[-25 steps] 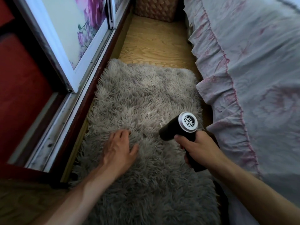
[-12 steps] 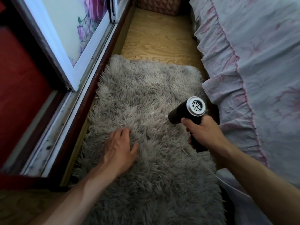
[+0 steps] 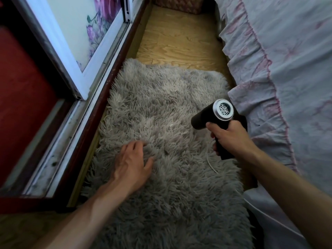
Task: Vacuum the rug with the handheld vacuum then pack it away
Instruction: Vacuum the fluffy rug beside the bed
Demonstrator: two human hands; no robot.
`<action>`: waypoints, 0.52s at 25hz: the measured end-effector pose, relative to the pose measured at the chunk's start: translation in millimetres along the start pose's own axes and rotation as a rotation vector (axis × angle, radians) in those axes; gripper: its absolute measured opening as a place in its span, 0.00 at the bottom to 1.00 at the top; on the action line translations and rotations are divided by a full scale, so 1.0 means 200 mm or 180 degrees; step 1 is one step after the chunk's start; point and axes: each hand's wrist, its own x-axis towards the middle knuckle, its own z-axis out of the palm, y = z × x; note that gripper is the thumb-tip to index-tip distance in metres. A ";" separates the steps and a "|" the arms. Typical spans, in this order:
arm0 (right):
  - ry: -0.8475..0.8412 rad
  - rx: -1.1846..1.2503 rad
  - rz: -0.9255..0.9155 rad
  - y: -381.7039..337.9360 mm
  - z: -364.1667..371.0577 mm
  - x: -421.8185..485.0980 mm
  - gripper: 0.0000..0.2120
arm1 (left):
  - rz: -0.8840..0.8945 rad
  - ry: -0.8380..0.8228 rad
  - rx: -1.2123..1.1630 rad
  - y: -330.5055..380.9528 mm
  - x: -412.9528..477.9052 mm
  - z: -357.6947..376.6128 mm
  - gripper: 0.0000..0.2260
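We are mid-vacuuming: right hand (image 3: 229,136) clenched on the vacuum (image 3: 214,116), left hand (image 3: 132,161) flat, released, on the rug (image 3: 167,108); packing remains.

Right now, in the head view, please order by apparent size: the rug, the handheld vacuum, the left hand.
1. rug, by far the largest.
2. and 3. left hand and handheld vacuum: they look alike, and the right hand hides part of the vacuum.

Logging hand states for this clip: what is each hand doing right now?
Left hand: open, palm down, resting flat on the rug, holding nothing.
Right hand: closed around the handle of the handheld vacuum.
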 end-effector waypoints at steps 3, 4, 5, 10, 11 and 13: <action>-0.0468 0.0085 0.0037 0.00 0.05 -0.04 0.14 | -0.0035 -0.0008 0.0016 0.00 0.00 0.00 0.21; -0.0632 0.0092 0.0068 -0.01 0.07 -0.06 0.14 | -0.0033 -0.0018 0.0029 0.00 -0.01 0.00 0.21; -0.0759 0.0100 0.0094 -0.01 0.09 -0.08 0.14 | -0.0025 -0.0029 0.0031 0.00 -0.01 0.00 0.21; -0.0398 -0.0340 -0.0066 -0.02 0.07 -0.06 0.17 | -0.0035 -0.0001 -0.0018 -0.01 -0.01 0.00 0.21; -0.0202 -0.0423 -0.0057 -0.01 0.05 -0.04 0.17 | -0.0040 0.0004 -0.0005 -0.01 -0.01 0.00 0.21; 0.0090 -0.0382 0.0039 0.00 0.02 0.00 0.17 | -0.0046 -0.0013 0.0025 -0.01 0.00 0.01 0.21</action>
